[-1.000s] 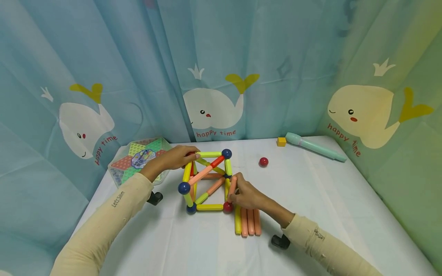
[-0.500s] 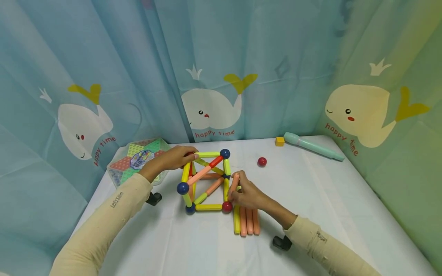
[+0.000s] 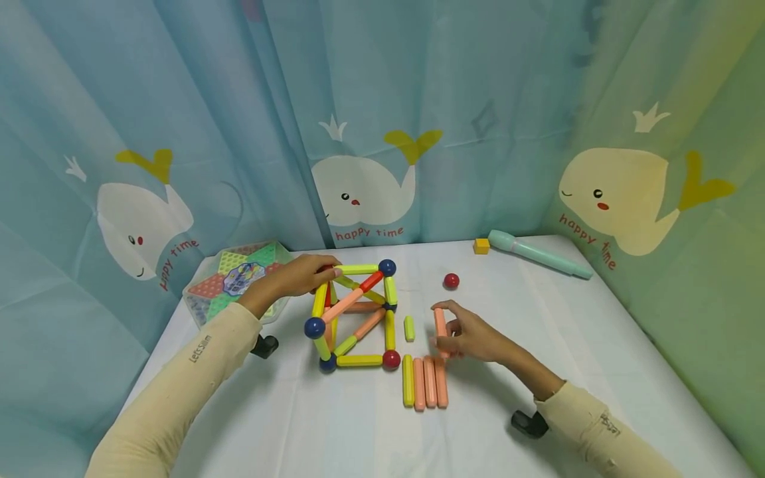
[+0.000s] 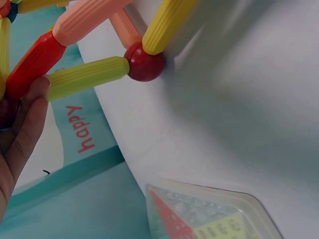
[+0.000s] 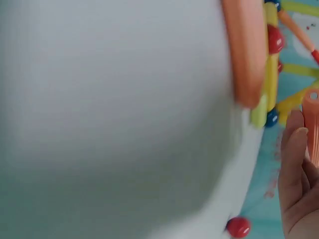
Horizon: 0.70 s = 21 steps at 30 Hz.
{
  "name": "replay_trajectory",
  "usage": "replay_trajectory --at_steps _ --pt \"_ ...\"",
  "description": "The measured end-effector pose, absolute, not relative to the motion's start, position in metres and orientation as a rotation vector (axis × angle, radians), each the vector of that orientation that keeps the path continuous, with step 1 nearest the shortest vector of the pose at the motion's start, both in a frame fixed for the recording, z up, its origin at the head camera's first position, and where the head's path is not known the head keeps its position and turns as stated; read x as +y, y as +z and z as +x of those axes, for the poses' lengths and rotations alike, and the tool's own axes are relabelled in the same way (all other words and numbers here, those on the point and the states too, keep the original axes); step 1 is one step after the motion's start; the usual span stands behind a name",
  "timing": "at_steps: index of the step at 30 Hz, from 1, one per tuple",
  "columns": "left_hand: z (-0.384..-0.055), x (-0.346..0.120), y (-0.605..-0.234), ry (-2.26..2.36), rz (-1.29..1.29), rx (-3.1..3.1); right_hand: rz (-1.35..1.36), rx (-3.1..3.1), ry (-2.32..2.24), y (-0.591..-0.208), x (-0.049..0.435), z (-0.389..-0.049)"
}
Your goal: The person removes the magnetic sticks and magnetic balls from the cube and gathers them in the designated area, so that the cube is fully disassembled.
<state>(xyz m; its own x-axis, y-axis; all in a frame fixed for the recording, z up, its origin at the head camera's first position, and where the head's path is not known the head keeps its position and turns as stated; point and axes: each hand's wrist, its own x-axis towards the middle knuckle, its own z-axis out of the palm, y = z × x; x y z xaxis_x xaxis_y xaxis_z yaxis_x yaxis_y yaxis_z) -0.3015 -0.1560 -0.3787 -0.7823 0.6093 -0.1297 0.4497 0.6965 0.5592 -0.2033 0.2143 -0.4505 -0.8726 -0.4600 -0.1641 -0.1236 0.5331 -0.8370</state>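
A cube-shaped frame (image 3: 360, 360) of building sticks and balls stands on the white table, with diagonal sticks across some faces. My left hand (image 3: 306, 273) grips its back left top corner, the fingers at a red ball (image 4: 7, 113) that they partly hide. To the right of the frame, my right hand (image 3: 472, 332) pinches an orange stick (image 3: 440, 324) upright between thumb and fingers; a small round inset shows at the stick's end in the right wrist view. Beneath this hand lie a yellow stick (image 3: 408, 380) and three orange sticks (image 3: 430, 382) side by side. Between hand and frame lies a short lime stick (image 3: 409, 328).
A loose red ball (image 3: 451, 281) lies behind the right hand. At the back right are a yellow cube (image 3: 481, 246) and a teal pen-shaped object (image 3: 540, 255). A clear-lidded board game box (image 3: 209, 287) sits behind the left forearm. A whale-print curtain (image 3: 370, 86) borders the table.
My right hand has carried the orange stick right, away from the frame's front right corner, uncovering the short lime stick. The left hand keeps its grip on the frame.
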Motion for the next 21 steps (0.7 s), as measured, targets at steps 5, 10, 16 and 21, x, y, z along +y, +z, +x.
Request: replay_trajectory --at_steps 5,10,16,21 --pt "-0.303 -0.157 -0.379 0.747 0.833 2.598 -0.509 2.417 -1.081 -0.458 0.237 -0.192" --pt "-0.302 -0.157 -0.379 0.753 0.819 2.598 -0.546 2.461 -0.928 -0.462 0.244 -0.180" --pt "-0.301 -0.157 -0.379 0.761 0.812 2.601 -0.538 2.487 -0.826 -0.463 0.239 -0.171" --pt "-0.301 -0.157 -0.379 0.761 0.822 2.599 -0.543 2.476 -0.774 -0.462 0.236 -0.166"
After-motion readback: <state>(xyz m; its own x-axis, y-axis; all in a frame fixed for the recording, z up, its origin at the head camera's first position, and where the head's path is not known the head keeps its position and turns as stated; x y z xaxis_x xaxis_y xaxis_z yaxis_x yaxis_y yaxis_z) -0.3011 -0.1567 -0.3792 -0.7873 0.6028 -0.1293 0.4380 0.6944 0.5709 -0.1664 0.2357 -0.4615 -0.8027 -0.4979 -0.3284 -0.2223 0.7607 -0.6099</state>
